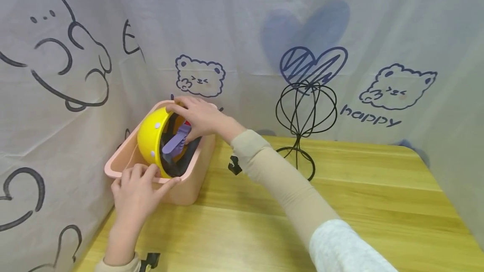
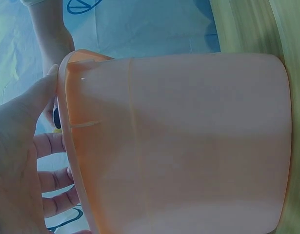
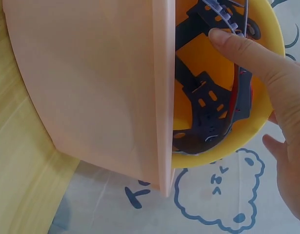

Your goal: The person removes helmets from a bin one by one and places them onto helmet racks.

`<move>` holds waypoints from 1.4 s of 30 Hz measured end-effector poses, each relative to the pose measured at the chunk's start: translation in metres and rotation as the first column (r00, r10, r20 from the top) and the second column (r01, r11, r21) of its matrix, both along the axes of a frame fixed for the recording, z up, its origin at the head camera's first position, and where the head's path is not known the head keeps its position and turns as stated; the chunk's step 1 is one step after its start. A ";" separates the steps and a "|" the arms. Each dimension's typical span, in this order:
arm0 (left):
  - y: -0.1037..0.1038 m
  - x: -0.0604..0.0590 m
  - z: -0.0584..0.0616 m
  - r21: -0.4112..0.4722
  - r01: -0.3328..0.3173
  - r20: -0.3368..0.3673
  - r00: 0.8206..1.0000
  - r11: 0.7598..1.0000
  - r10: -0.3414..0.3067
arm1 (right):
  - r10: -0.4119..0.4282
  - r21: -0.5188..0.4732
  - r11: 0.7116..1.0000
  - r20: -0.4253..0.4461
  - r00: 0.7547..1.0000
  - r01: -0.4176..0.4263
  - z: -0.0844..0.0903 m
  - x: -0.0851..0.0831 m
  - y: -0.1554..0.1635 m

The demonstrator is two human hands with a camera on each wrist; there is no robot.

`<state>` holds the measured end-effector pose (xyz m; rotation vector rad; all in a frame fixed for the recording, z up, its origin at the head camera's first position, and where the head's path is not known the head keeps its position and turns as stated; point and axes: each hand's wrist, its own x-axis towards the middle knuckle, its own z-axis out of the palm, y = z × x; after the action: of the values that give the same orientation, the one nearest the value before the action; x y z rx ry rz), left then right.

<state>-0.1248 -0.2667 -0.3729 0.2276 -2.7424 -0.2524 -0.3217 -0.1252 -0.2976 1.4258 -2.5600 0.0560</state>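
Observation:
A yellow hard hat [image 1: 149, 135] sits tilted on its side in a pink plastic bin [image 1: 189, 190], its hollow facing right. Inside the hat show a black harness [image 3: 208, 105] and a purple strap [image 1: 175, 142]. My right hand [image 1: 202, 114] grips the hat's upper rim, thumb inside the hollow and fingers over the shell. With my left hand [image 1: 136, 192] I hold the bin's near rim, fingers over the edge and thumb along the outside. The left wrist view shows that hand [image 2: 18, 146] against the bin's wall [image 2: 203, 141].
A black wire stand [image 1: 298, 135] with a globe-shaped top stands right of the bin on the wooden table [image 1: 359, 205]. Printed cloth [image 1: 242, 24] hangs behind the table and along its left side. My right forearm [image 1: 287, 188] crosses in front of the stand's base.

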 end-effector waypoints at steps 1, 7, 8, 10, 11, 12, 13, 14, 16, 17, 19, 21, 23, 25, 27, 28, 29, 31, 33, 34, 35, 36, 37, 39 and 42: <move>0.000 0.000 0.000 -0.001 0.000 -0.003 1.000 1.000 0.000 | 0.009 -0.006 1.000 0.002 1.000 -0.009 0.000 0.000 0.001; 0.000 0.001 0.000 -0.004 0.002 -0.007 1.000 1.000 -0.002 | 0.043 -0.029 0.999 -0.023 0.999 -0.044 -0.001 0.000 0.004; 0.000 0.001 0.000 -0.003 0.000 -0.004 1.000 1.000 0.000 | 0.047 -0.033 0.998 -0.032 0.998 -0.048 -0.001 0.000 0.005; 0.000 0.001 0.000 0.001 -0.001 -0.001 1.000 1.000 0.001 | 0.054 -0.039 0.998 -0.052 0.997 -0.056 -0.002 0.000 0.006; 0.000 0.001 0.001 0.003 0.000 0.000 1.000 1.000 0.000 | 0.059 -0.044 0.997 -0.062 0.996 -0.062 -0.003 0.000 0.006; 0.000 0.001 0.001 0.005 -0.001 0.002 1.000 1.000 0.001 | 0.064 -0.048 0.997 -0.073 0.995 -0.067 -0.003 0.000 0.007; 0.000 0.001 0.001 0.009 0.000 0.005 1.000 1.000 0.000 | 0.066 -0.052 0.996 -0.084 0.994 -0.071 -0.004 0.000 0.007; 0.000 0.001 0.001 0.015 0.001 0.007 1.000 1.000 -0.001 | 0.069 -0.057 0.996 -0.095 0.993 -0.074 -0.005 0.000 0.007; 0.000 0.001 0.001 0.020 0.004 0.009 1.000 1.000 -0.004 | 0.069 -0.062 0.995 -0.119 0.990 -0.077 -0.006 0.001 0.008; 0.000 0.001 0.001 0.022 0.006 0.009 1.000 1.000 -0.006 | 0.071 -0.065 0.995 -0.133 0.989 -0.080 -0.007 0.001 0.008; 0.001 0.001 0.001 0.024 0.008 0.011 1.000 1.000 -0.008 | 0.079 -0.066 0.994 -0.164 0.983 -0.091 -0.009 0.000 0.008; 0.000 0.001 0.001 0.022 0.007 0.011 1.000 1.000 -0.007 | 0.092 -0.063 0.992 -0.191 0.977 -0.105 -0.010 0.000 0.008; 0.000 0.002 0.001 0.019 0.005 0.011 1.000 1.000 -0.005 | 0.106 -0.055 0.991 -0.208 0.972 -0.119 -0.010 0.001 0.008; 0.000 0.002 0.000 0.018 0.005 0.008 1.000 1.000 -0.005 | 0.114 -0.041 0.991 -0.219 0.969 -0.126 -0.009 0.002 0.007; 0.000 0.002 0.000 0.018 0.007 0.005 1.000 1.000 -0.007 | 0.125 -0.027 0.990 -0.234 0.964 -0.135 -0.008 0.003 0.008; 0.000 0.001 0.000 0.018 0.008 0.004 1.000 1.000 -0.008 | 0.132 -0.018 0.990 -0.242 0.961 -0.140 -0.008 0.003 0.008; 0.000 0.001 0.000 0.016 0.009 0.004 1.000 1.000 -0.009 | 0.139 -0.009 0.989 -0.253 0.957 -0.146 -0.008 0.002 0.009; 0.001 0.001 0.000 0.013 0.007 0.003 1.000 1.000 -0.008 | 0.152 0.009 0.988 -0.277 0.949 -0.156 -0.009 0.002 0.009; 0.001 0.001 0.000 0.007 0.005 0.002 1.000 1.000 -0.005 | 0.160 0.028 0.987 -0.291 0.943 -0.159 -0.009 0.002 0.010; 0.001 0.001 0.000 0.002 0.004 0.001 1.000 1.000 -0.004 | 0.162 0.037 0.987 -0.293 0.942 -0.158 -0.009 0.001 0.010; 0.001 0.001 0.000 -0.004 0.003 -0.001 1.000 1.000 -0.003 | 0.162 0.044 0.987 -0.296 0.941 -0.156 -0.009 0.001 0.010; 0.000 0.001 0.000 -0.007 0.002 0.000 1.000 1.000 -0.002 | 0.161 0.050 0.987 -0.298 0.941 -0.154 -0.009 0.001 0.011; 0.000 0.001 0.001 -0.010 0.003 -0.001 1.000 1.000 -0.003 | 0.161 0.054 0.987 -0.299 0.941 -0.152 -0.008 0.001 0.012; 0.000 0.001 0.001 -0.007 0.007 0.004 1.000 1.000 -0.007 | 0.163 0.052 0.987 -0.304 0.938 -0.155 -0.006 0.002 0.014; 0.001 0.000 0.003 0.004 0.013 0.018 1.000 1.000 -0.013 | 0.173 0.047 0.985 -0.322 0.931 -0.167 -0.002 0.002 0.017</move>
<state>-0.1247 -0.2662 -0.3704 0.2143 -2.7623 -0.2604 -0.3198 -0.1086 -0.2992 1.5175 -2.1742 -0.1643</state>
